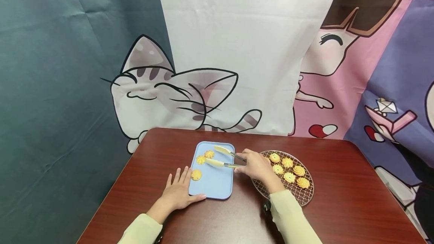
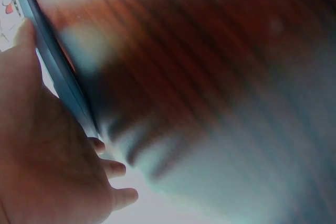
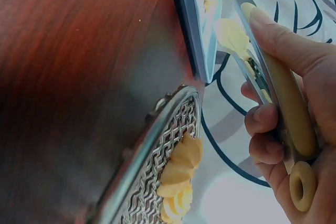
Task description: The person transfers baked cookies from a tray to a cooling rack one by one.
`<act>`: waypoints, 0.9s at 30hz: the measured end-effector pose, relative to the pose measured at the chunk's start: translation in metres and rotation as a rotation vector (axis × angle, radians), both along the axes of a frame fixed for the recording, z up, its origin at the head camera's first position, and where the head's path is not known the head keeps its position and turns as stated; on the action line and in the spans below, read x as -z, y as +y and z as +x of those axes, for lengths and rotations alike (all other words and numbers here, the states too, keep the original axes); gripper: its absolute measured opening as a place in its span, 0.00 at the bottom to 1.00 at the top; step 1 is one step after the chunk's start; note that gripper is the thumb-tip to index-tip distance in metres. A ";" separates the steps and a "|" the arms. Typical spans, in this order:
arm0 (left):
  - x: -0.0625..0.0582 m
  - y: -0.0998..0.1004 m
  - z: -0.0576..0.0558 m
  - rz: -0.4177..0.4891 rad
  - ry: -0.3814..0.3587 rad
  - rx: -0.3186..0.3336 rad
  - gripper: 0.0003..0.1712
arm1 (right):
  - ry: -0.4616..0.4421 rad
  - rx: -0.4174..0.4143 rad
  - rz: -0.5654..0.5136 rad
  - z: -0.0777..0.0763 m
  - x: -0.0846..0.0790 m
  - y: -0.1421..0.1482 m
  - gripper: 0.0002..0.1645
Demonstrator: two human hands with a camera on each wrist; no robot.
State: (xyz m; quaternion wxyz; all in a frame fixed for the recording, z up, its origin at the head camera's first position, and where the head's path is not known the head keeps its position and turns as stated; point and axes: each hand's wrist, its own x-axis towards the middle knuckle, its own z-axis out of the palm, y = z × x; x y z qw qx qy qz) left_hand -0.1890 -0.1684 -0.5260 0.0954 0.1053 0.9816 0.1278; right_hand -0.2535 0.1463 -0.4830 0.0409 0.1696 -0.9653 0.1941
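Observation:
My right hand (image 1: 255,165) holds a pair of tongs (image 3: 289,100) with yellowish tips and handle. The spread tong tips are over the blue tray (image 1: 217,183), near two swirl cookies (image 1: 209,154) towards its far side. Nothing shows between the tips. A flatter round cookie (image 1: 196,174) lies by the tray's left edge. My left hand (image 1: 178,194) rests at the tray's near left corner, fingers extended along the left side and thumb at the near edge. In the left wrist view the tray's side (image 2: 58,66) stands against this hand.
A round wire rack (image 1: 306,198) stands right of the tray, under and beside my right forearm, with several swirl cookies (image 1: 299,170) on it. The reddish-brown table (image 1: 342,183) reaches back to a cartoon-printed curtain (image 1: 244,48).

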 end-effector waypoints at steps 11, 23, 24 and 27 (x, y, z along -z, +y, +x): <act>0.001 0.000 0.000 0.009 0.006 0.001 0.70 | -0.017 -0.028 -0.011 -0.009 0.003 -0.004 0.35; -0.002 0.000 -0.001 0.008 -0.002 0.003 0.69 | 0.000 -0.023 -0.006 -0.009 0.005 -0.007 0.29; -0.002 0.000 -0.001 0.004 -0.003 0.002 0.69 | 0.004 -0.019 -0.003 -0.009 0.005 -0.008 0.29; -0.002 0.001 -0.001 0.004 -0.001 -0.001 0.70 | 0.017 -0.010 0.002 -0.008 0.004 -0.009 0.28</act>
